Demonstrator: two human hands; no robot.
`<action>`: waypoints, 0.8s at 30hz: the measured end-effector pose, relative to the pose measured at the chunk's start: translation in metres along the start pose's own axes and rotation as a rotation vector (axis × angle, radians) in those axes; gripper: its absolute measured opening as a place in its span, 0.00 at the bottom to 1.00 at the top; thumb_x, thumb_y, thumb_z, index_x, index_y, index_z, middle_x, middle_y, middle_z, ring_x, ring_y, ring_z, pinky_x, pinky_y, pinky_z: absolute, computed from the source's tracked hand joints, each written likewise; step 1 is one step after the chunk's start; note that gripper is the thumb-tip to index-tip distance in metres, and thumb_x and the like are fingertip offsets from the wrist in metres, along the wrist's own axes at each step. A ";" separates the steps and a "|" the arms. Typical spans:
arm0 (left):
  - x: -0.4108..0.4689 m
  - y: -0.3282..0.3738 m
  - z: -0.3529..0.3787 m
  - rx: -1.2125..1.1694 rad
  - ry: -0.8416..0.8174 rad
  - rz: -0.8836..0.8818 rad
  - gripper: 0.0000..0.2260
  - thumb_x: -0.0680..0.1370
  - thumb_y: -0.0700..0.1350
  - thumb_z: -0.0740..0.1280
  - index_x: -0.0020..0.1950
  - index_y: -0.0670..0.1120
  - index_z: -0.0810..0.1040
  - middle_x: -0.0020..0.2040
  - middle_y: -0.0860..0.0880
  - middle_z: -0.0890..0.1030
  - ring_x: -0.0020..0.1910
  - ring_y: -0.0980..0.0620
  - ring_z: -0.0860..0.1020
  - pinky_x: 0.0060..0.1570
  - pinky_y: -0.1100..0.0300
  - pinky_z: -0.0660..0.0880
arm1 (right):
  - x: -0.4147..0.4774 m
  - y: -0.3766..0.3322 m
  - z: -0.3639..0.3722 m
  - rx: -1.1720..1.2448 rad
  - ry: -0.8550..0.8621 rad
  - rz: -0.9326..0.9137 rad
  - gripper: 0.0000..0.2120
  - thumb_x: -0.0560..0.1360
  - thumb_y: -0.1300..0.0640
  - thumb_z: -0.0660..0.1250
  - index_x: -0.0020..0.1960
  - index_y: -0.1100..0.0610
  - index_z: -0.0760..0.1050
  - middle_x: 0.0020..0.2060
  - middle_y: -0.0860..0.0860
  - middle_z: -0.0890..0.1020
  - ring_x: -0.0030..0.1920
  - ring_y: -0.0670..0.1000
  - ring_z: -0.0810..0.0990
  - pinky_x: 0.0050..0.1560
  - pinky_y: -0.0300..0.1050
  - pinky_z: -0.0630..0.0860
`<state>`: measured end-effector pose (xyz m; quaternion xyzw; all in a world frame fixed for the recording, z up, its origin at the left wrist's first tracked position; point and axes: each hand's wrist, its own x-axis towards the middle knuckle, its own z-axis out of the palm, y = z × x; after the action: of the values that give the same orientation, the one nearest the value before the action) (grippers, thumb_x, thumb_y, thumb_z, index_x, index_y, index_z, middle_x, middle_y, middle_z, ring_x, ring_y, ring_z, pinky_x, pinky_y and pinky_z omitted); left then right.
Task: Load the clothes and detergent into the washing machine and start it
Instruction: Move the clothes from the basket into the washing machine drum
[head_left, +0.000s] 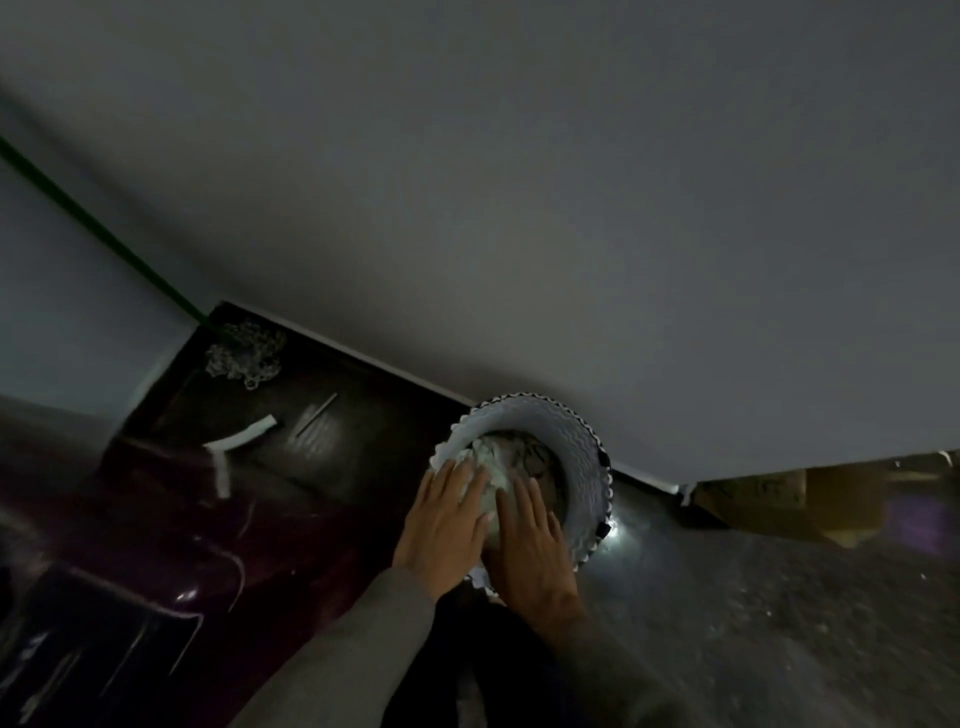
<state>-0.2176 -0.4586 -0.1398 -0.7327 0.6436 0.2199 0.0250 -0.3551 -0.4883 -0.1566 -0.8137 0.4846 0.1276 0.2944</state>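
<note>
Basket (571, 431), clothes (498, 460) inside: left hand (441, 525), right hand (530, 551) flat on top, fingers straight. Advice: scoop beneath, lift together.

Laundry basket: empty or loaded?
Loaded. Crumpled pale clothes sit inside the basket; left hand and right hand rest on them.

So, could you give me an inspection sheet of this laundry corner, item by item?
Surface: dark wood floor at left, grey speckled floor at right.
Job's things: round laundry basket by the wall, pale clothes inside.
Clutter: white strips on the wood floor; mop with green handle in the corner.
Grips: left hand and right hand lie flat on the clothes, fingers straight.
Cables: nothing seen.
Surroundings: grey wall, cardboard box at right, dark glossy object at left; dim light.
</note>
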 end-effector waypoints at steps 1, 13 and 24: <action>0.010 -0.002 0.013 -0.016 -0.015 0.003 0.27 0.79 0.55 0.51 0.70 0.44 0.74 0.68 0.45 0.76 0.68 0.45 0.74 0.67 0.47 0.72 | 0.006 0.007 0.009 0.006 -0.019 0.020 0.36 0.80 0.43 0.58 0.80 0.57 0.47 0.80 0.56 0.47 0.79 0.56 0.40 0.77 0.59 0.52; 0.145 -0.051 0.239 -0.291 -0.251 -0.226 0.23 0.82 0.48 0.59 0.76 0.47 0.63 0.73 0.47 0.68 0.73 0.49 0.65 0.70 0.57 0.64 | 0.143 0.109 0.171 0.244 -0.170 0.359 0.35 0.77 0.44 0.58 0.78 0.60 0.55 0.76 0.58 0.60 0.77 0.60 0.56 0.75 0.54 0.60; 0.258 -0.083 0.405 -0.375 -0.479 -0.352 0.38 0.79 0.52 0.67 0.80 0.62 0.45 0.80 0.35 0.48 0.76 0.33 0.58 0.69 0.38 0.65 | 0.255 0.183 0.302 0.369 -0.321 0.455 0.45 0.74 0.34 0.60 0.79 0.60 0.50 0.77 0.59 0.59 0.76 0.60 0.59 0.74 0.52 0.60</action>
<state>-0.2369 -0.5555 -0.6165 -0.7519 0.4316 0.4923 0.0778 -0.3628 -0.5535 -0.5869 -0.5869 0.6163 0.2268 0.4736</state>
